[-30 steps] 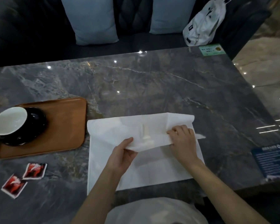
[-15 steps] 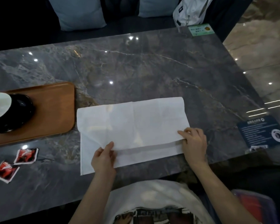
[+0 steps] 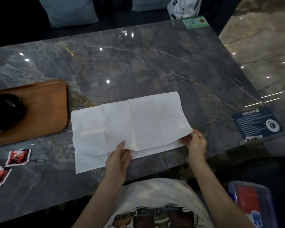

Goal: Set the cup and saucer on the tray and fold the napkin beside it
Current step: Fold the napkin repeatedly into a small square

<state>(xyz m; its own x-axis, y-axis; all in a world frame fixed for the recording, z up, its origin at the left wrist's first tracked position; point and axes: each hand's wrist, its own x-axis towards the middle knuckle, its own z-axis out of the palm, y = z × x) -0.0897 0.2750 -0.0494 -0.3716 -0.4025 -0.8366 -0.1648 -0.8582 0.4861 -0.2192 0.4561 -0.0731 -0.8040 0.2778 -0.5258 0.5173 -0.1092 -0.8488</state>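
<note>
At the near edge of the grey marble worktop [image 3: 138, 66], the white napkin [image 3: 128, 125] lies folded over on itself just right of the wooden tray [image 3: 44, 111], not touching it, with a strip of its lower layer showing along the near side. Left hand [image 3: 118, 159] reaches in from below, thumb on top, fingers curled under the folded flap's near edge, pinching it; right hand [image 3: 196, 143] pinches the flap's right corner, forearm angled in from the lower right. Black cup [image 3: 2, 112] sits on the tray at the frame's left edge, saucer not distinguishable; 2 red packets [image 3: 19, 157] lie near the tray.
</note>
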